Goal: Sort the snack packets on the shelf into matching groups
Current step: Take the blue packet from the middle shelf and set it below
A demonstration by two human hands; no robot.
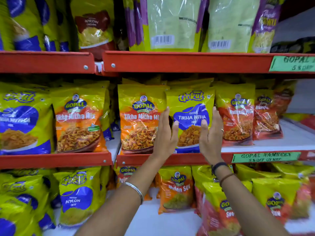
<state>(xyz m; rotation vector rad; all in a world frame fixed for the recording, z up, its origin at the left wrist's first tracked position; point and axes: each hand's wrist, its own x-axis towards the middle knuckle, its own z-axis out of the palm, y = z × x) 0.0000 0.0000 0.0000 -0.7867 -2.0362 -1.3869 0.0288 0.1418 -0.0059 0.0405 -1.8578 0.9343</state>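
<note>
At the bottom of the frame two bare forearms reach up, the left one wearing a silver bangle [136, 189], the right a dark band [219, 166]. Above them, at frame centre, the left hand [166, 133] and right hand [210, 135] press flat against either side of a Gokul packet [190, 106] (blue and yellow, marked Tikha Mitha), thumbs on its front, fingers grasping it between the palms. The packet stands upright on the middle shelf [170, 159], between an orange Gopal packet [139, 116] to its left and a red Gopal packet [237, 116] to its right, touching both. Farther left on that shelf sits another Gokul packet [22, 120]. Along the top, a higher shelf [179, 62] holds pale green pouches [172, 23].
</note>
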